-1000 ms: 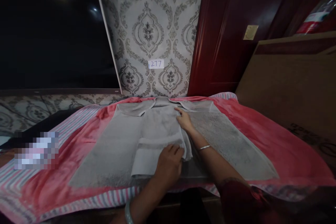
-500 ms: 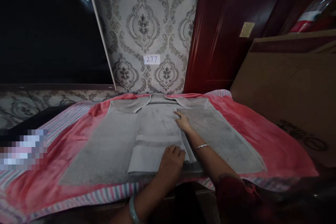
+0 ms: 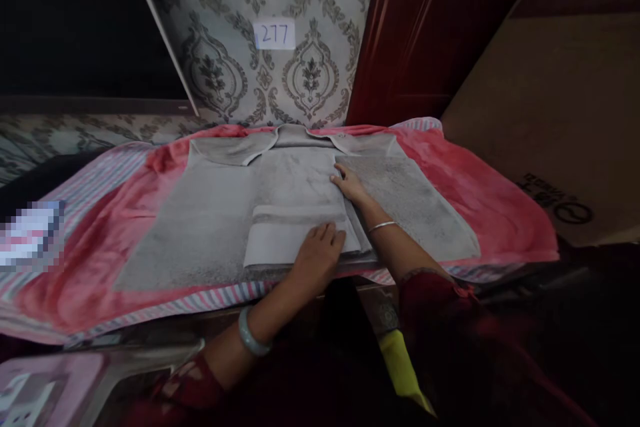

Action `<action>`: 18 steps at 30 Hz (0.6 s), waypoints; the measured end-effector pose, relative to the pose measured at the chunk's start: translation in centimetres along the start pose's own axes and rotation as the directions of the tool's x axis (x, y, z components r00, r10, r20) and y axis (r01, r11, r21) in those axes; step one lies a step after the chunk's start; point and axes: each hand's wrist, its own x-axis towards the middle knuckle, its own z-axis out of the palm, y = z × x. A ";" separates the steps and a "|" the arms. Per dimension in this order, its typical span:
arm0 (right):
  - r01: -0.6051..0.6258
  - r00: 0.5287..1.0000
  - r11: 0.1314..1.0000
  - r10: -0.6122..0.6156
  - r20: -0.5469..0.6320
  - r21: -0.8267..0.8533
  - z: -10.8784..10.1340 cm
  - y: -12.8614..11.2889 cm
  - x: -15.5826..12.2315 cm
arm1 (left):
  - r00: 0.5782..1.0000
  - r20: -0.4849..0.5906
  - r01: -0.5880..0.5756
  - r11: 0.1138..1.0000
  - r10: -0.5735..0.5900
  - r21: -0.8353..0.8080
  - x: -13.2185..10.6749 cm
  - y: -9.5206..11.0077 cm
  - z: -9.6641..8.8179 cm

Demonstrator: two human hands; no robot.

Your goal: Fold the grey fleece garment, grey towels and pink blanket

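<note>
A large grey cloth (image 3: 200, 213) lies spread out, with a collar-like curved flap at its far edge. On its middle rests a lighter grey towel (image 3: 280, 240), folded over at the near end with a darker band across it. My left hand (image 3: 320, 250), wearing a pale bangle, lies palm down on the right part of that fold, fingers extended. Farther back, my right hand (image 3: 351, 185) touches the towel's right edge, thumb and forefinger apart. Neither hand visibly grips the fabric. The undersides of both hands are hidden.
Beneath the cloth is a pink blanket (image 3: 520, 220) with a striped border. A cardboard box (image 3: 560, 120) stands at the right, a dark screen (image 3: 85, 27) at the left. The wall bears a label reading 277 (image 3: 275, 34). Something yellow (image 3: 403, 363) shows below the front edge.
My view has tilted downward, so the cloth and both hands appear higher and more floor shows below. Both hands keep about the same places on the towel.
</note>
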 end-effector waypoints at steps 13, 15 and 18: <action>-0.032 0.999 0.924 0.040 0.011 -0.380 -0.5 -3.4 -3.1 | 0.960 -0.176 0.151 0.934 -0.217 -0.324 -7.4 -6.2 -4.6; -0.031 0.999 0.917 0.042 0.019 -0.397 -0.6 -3.5 -3.4 | 0.932 -0.231 0.223 0.945 -0.279 -0.239 -8.0 -7.4 -4.7; -0.040 0.998 0.923 0.055 0.029 -0.382 -1.1 -3.6 -3.3 | 0.876 -0.285 0.315 0.909 -0.389 -0.272 -8.4 -9.1 -4.3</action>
